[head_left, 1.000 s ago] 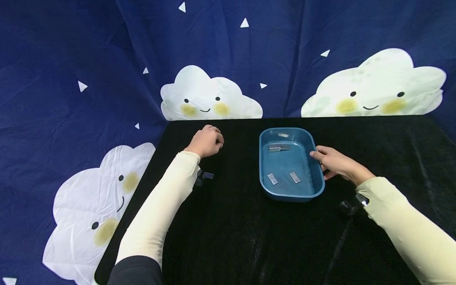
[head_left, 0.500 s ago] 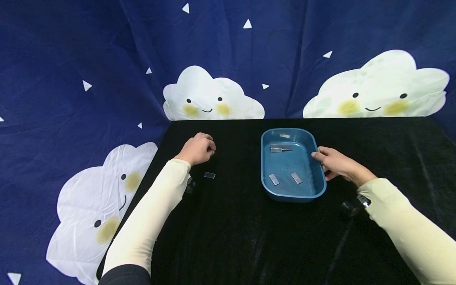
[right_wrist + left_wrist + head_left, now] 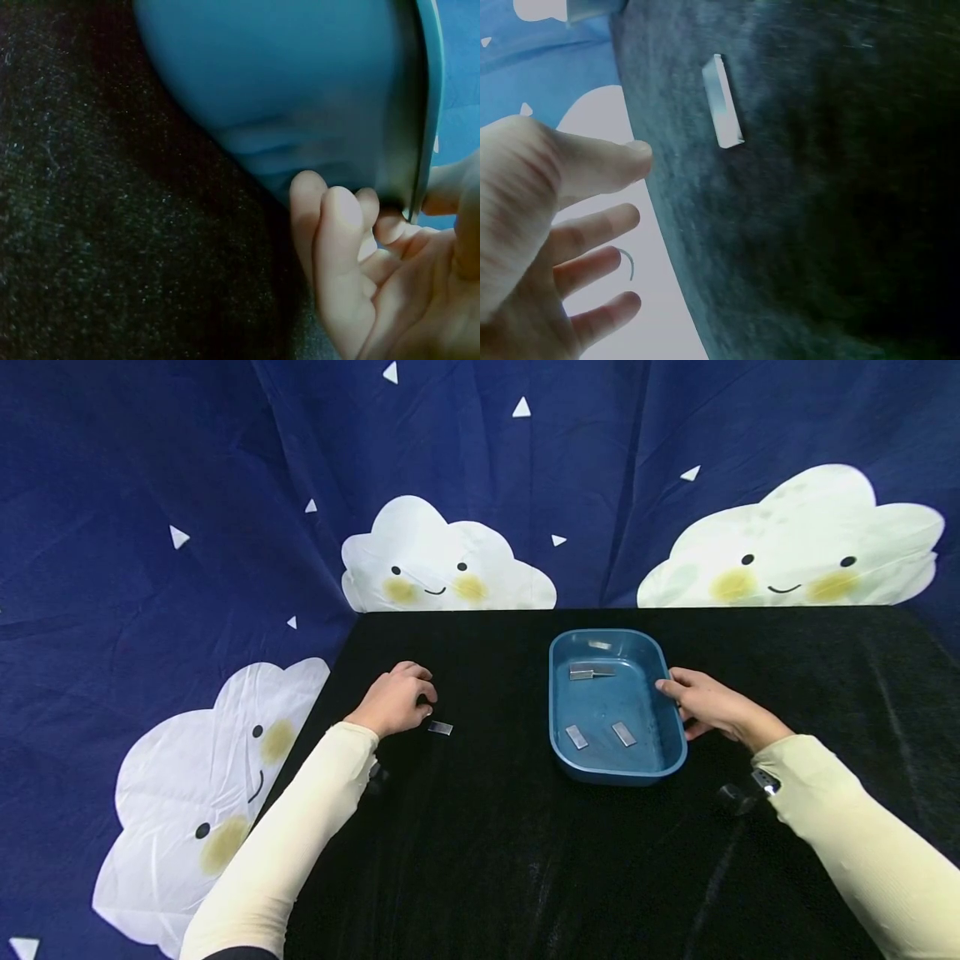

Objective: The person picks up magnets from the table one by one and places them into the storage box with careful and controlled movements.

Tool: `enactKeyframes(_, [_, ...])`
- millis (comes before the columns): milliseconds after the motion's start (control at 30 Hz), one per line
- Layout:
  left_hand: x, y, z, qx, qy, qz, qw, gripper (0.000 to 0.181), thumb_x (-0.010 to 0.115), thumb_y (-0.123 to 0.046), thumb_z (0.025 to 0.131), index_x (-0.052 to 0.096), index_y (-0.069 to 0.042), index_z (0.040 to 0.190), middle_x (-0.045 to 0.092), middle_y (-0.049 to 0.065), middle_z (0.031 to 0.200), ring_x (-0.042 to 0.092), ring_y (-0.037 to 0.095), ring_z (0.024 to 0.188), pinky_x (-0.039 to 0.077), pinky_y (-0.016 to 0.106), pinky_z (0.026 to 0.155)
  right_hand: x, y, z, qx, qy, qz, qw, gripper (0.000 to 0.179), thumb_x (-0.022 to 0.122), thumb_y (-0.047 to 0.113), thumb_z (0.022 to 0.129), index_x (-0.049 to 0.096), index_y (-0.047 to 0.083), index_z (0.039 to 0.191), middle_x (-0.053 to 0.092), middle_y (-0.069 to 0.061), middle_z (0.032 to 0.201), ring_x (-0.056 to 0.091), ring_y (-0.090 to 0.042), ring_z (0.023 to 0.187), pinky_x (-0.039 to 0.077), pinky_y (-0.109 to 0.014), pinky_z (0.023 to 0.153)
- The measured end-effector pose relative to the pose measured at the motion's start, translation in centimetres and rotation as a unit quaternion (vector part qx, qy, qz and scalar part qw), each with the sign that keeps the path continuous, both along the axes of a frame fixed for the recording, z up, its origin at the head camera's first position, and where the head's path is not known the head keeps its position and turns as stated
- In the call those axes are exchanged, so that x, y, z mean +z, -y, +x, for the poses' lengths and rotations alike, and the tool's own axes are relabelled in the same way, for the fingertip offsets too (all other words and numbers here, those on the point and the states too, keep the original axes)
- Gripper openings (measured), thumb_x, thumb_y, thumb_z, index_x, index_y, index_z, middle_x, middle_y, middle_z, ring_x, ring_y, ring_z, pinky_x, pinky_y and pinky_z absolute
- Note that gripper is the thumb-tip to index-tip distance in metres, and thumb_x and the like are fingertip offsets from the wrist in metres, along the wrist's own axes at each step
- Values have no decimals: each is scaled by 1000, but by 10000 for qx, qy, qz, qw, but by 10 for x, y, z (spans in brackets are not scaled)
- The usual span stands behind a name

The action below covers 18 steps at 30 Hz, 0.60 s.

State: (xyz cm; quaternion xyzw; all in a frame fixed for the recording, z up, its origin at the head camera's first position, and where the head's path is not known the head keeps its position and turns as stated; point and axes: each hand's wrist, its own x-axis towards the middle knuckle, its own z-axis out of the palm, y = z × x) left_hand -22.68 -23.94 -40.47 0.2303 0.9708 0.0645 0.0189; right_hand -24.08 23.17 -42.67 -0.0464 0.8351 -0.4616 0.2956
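My left hand (image 3: 396, 699) hovers over the black table with its fingers loosely bent and nothing between them. Just beyond its thumb a small flat silver metal piece (image 3: 440, 727) lies on the cloth. The left wrist view shows the same metal piece (image 3: 722, 103) apart from the fingertips. On the right, my right hand (image 3: 716, 706) grips the side rim of a blue plastic bin (image 3: 558, 693), thumb over the rim and fingers against the outer wall. Inside the bin lie two separate silver pieces near the front and a small cluster (image 3: 581, 672) near the back.
A black cloth (image 3: 480, 860) covers the tabletop, whose left edge runs diagonally and whose back edge lies beyond the bin. Behind and to the left hangs a dark blue curtain (image 3: 480, 443) printed with white smiling clouds.
My left hand has moved left and toward me, and the loose metal piece, partly beside the sleeve before, now lies by the thumb. My right hand and the bin have stayed put.
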Motion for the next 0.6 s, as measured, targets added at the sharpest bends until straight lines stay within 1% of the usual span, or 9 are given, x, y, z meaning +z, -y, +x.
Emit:
enactKeyframes(133, [-7,7,6,-41,23,34,10000,17,71,-15,86,77,-11,102,61,15,133,47,33,132,48,55,98,0,0,0,7,-11,-11,10000,43,30,38,107,36,3,130,59,-16,109,69,-23,86,57,-37,71])
enactKeyframes(300, [-15,10,9,-46,202,186,9996,18,71,-16,87,77,-12,103,60,16,135,46,34,133,47,57,99,-2,-1,0,8,-16,-10,10000,44,30,40,107,37,3,130,59,-16,110,69,-24,87,57,-37,72])
enactKeyframes(500, [-24,11,8,-22,329,232,9992,17,72,-19,87,76,-14,104,59,15,137,45,33,134,46,57,101,-2,-2,0,-5,-13,-36,10000,44,30,40,107,36,3,130,58,-16,111,69,-24,88,58,-38,73])
enactKeyframes(600, [-28,11,8,-61,341,218,9992,15,72,-20,88,77,-16,102,59,15,137,46,33,134,46,57,100,-2,-1,0,-20,-11,-41,10000,42,30,39,107,37,4,129,59,-15,109,68,-23,87,58,-38,73])
